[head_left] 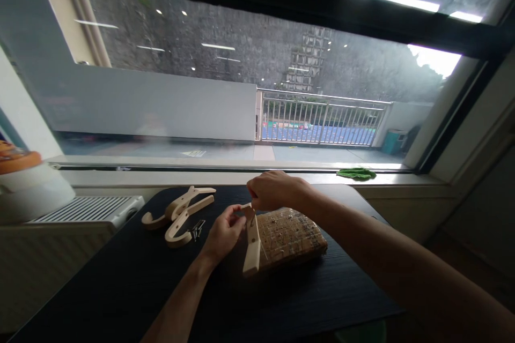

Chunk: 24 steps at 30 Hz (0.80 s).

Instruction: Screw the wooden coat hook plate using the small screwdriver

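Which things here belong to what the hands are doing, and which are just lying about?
In hand: wooden piece, left hand pinching its top, right hand just above; wrapped brown pack; two wooden hooks; screws.
Lying about: green cloth on sill; radiator; white tub, orange lid.

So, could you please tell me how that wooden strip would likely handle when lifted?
The wooden strip looks solid and straight, so it is probably stiff. It is slim, so likely light; the left hand grips it with fingertips. Its flat faces suggest sliding, not rolling.
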Motion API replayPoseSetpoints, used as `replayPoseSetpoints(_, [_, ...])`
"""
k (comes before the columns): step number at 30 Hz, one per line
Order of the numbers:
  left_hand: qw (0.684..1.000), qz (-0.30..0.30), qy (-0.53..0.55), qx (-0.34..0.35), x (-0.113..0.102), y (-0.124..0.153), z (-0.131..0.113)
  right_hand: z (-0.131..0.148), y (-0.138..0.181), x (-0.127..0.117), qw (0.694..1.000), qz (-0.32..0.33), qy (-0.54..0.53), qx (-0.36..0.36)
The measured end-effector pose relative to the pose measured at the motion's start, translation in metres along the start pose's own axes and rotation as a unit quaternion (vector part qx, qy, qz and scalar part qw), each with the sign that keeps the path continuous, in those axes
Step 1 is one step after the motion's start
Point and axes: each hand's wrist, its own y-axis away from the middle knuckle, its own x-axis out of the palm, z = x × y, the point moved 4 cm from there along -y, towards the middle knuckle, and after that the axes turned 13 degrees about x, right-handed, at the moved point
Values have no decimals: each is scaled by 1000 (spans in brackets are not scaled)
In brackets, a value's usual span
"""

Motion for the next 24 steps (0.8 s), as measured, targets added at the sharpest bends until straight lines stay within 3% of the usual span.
replayPoseSetpoints(2, [999,-17,-14,25,0,1,2,-1,-1,1,1000,2,2,0])
replayPoseSetpoints(6, [1000,-5,-22,11,-1,5,6,5,-2,-1,1000,15,23,-13])
replayPoseSetpoints(13, [998,52,29,24,6,10,1,26,-10,-4,998,18,54,-22])
replayPoseSetpoints(24, [997,52,-12,54,9,11,-9,24,-12,0,997,18,63,26])
